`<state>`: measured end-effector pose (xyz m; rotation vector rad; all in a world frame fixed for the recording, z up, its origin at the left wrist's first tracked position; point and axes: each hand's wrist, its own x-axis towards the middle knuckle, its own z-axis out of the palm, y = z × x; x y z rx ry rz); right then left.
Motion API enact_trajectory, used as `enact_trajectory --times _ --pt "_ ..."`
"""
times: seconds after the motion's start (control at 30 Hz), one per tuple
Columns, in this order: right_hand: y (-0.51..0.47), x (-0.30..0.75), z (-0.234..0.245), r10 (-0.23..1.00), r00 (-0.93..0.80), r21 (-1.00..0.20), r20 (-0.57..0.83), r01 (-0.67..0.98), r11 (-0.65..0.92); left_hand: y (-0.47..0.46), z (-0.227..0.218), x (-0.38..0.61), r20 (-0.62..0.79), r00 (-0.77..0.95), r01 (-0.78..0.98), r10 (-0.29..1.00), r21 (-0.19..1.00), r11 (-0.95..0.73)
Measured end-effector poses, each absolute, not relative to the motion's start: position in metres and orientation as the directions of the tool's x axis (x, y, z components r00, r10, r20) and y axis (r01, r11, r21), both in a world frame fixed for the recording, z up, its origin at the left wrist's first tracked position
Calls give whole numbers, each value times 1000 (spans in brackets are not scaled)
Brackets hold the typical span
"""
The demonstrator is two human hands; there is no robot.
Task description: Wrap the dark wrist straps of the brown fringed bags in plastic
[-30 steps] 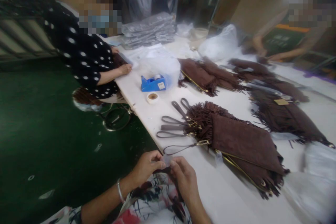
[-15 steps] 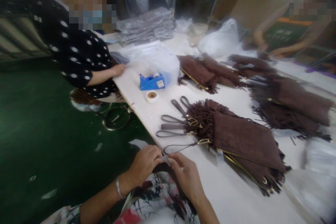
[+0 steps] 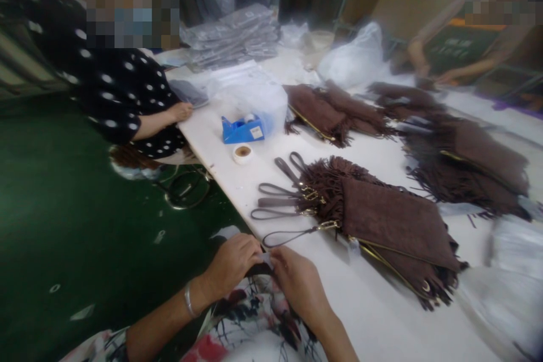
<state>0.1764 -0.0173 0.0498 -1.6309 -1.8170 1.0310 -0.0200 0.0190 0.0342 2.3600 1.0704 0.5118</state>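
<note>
Close to my body, at the table edge, my left hand (image 3: 234, 263) and my right hand (image 3: 299, 280) pinch the same piece from both sides. It is a dark strap (image 3: 258, 269), bent in an arch, with a small translucent wrapping piece (image 3: 266, 259) on it between my fingertips. My palms hide most of the strap. Just beyond my fingers lies a loop wrist strap (image 3: 288, 235), clipped to a pile of brown fringed pouches (image 3: 390, 218) with gold zips. Other strap loops (image 3: 271, 214) fan out from this pile toward the left.
On the white table (image 3: 382, 317) stand a blue tape dispenser (image 3: 242, 129) and a tape roll (image 3: 242, 153). More brown pouches (image 3: 316, 110) lie behind, with plastic bags (image 3: 354, 56) at the back. A co-worker in a dotted top (image 3: 127, 87) is at the left; another person's arms (image 3: 466, 70) show far right.
The view has shifted slightly, so the table things sit a little higher and further left. Both my hands keep their grip on the strap; my right fingers have turned further over it.
</note>
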Motion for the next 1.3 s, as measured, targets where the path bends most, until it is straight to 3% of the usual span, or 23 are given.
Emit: enact_trajectory --times 0.13,0.33,0.47,0.67,0.73,0.87,1.07,1.17,1.3 --pt "-16 172 48 972 -188 -703 -140 711 37 19 32 -20 116 672 554 731 577 -601" --pt "-12 173 41 934 -216 -675 -285 737 -35 18 25 -26 93 747 490 658 593 -639" --pt "-15 172 40 932 -237 -654 -274 757 0 20 25 -28 56 776 480 628 593 -646" --pt "-17 176 48 950 -289 -653 -115 743 147 24 32 -25 -89 656 545 749 743 -389" --pt "-15 184 51 970 -234 -643 -63 753 140 27 33 -27 -133 606 544 784 788 -287" --pt "-5 201 52 992 -100 -501 77 856 125 33 32 -36 -181 512 542 839 827 -152" --pt "10 206 32 960 -275 -276 -47 927 252 37 29 -44 -200 463 550 864 829 -103" --pt "13 208 26 962 -268 -316 -49 918 240 38 26 -45 -211 446 553 870 829 -82" --pt "11 213 34 972 -236 -521 15 828 209 40 25 -45 -224 427 567 876 821 -67"
